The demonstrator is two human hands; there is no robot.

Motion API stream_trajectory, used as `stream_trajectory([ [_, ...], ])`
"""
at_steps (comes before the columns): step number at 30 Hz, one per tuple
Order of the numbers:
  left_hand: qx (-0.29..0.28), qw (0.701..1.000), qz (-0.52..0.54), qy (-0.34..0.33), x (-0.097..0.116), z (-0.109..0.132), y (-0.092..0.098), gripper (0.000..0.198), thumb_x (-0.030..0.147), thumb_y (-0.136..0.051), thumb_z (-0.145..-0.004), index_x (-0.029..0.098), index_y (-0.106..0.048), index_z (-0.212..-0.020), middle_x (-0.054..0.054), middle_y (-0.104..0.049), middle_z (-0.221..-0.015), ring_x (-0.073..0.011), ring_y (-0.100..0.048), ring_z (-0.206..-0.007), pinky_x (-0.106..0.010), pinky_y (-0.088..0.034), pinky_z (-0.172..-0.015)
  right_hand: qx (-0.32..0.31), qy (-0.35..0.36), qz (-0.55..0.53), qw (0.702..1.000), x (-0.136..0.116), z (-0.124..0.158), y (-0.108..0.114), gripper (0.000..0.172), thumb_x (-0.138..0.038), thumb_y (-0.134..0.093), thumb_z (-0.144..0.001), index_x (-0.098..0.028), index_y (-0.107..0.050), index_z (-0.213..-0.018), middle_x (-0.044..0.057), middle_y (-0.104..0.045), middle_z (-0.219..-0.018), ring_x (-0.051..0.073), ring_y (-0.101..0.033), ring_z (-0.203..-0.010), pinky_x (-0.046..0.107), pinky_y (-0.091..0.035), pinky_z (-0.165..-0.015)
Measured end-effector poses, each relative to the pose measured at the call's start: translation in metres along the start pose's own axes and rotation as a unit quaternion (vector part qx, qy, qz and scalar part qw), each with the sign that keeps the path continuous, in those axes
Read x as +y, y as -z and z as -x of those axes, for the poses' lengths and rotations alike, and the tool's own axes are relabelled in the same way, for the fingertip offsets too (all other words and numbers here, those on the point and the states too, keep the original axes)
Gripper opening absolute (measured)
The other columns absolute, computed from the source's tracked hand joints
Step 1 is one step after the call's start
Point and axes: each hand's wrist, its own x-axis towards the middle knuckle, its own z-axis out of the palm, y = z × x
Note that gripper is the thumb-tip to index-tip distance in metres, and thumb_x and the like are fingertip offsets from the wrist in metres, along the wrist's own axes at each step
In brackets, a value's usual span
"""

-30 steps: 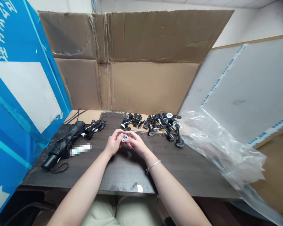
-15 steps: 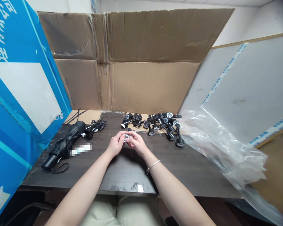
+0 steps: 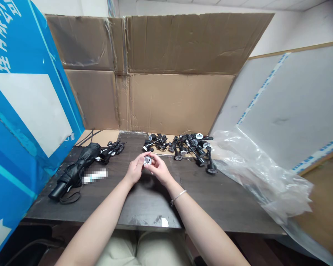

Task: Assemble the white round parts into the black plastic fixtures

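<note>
White disc (image 3: 147,161) with dark patches sits mid-frame, just below center, held up above the dark table (image 3: 144,207). Left hand (image 3: 134,172) pinches its left side; right hand (image 3: 160,170) has thumb at the lower right edge, fingers curled behind. Both grips narrow, closed on the disc. Bracelet (image 3: 179,197) on right wrist. Beyond the hands, center to right of center: heap of black parts (image 3: 201,161), several with round ends. Smaller black bundle (image 3: 107,153) left of center, by the folded umbrella (image 3: 81,163). Clear plastic sheet (image 3: 261,170) drapes lower right. I see cardboard (image 3: 180,103) standing across the back.
</note>
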Motion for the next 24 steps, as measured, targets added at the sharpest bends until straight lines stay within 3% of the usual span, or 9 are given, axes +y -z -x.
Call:
stream_trajectory([
  [3,-0.012,1.000,-0.002,0.002,-0.0010,-0.0001,0.0020,0.047,0.046,-0.029,-0.086,0.017,-0.058,-0.109,-0.007,-0.062,-0.110,-0.0181,-0.057,-0.097,-0.027,-0.048,-0.080,-0.011,-0.019,-0.016,1.000,-0.0022,0.0001,0.0000,0.044,-0.026,-0.070,-0.055,-0.020,-0.050,-0.093,-0.006,-0.047,-0.060,0.006,-0.039,-0.049,0.019,-0.030,-0.042],
  [7,-0.018,0.999,-0.030,-0.013,-0.0028,-0.0012,0.0026,0.041,0.041,-0.034,-0.085,0.016,-0.060,-0.104,-0.006,-0.064,-0.106,-0.0177,-0.057,-0.099,-0.028,-0.044,-0.087,-0.027,-0.041,-0.015,0.999,-0.0056,-0.0002,0.0007,0.034,-0.022,-0.068,-0.054,-0.018,-0.053,-0.085,-0.007,-0.046,-0.058,0.005,-0.036,-0.047,0.018,-0.027,-0.041],
  [17,-0.025,0.993,-0.104,-0.040,0.0033,-0.0005,0.0011,0.032,0.034,-0.034,-0.086,0.018,-0.059,-0.099,-0.005,-0.066,-0.095,-0.0152,-0.061,-0.086,-0.025,-0.046,-0.079,0.012,-0.062,0.003,0.998,-0.0059,-0.0004,0.0010,0.028,-0.018,-0.061,-0.053,-0.017,-0.056,-0.081,-0.009,-0.046,-0.045,0.003,-0.033,-0.035,0.017,-0.024,-0.034],
  [24,-0.022,0.993,-0.104,-0.042,0.0029,-0.0019,0.0012,0.033,0.036,-0.035,-0.085,0.018,-0.060,-0.098,-0.004,-0.066,-0.095,-0.0148,-0.061,-0.085,-0.025,-0.045,-0.079,0.020,-0.039,0.016,0.999,-0.0024,0.0003,0.0000,0.028,-0.019,-0.061,-0.055,-0.018,-0.056,-0.083,-0.010,-0.043,-0.043,0.004,-0.035,-0.034,0.018,-0.027,-0.033],
])
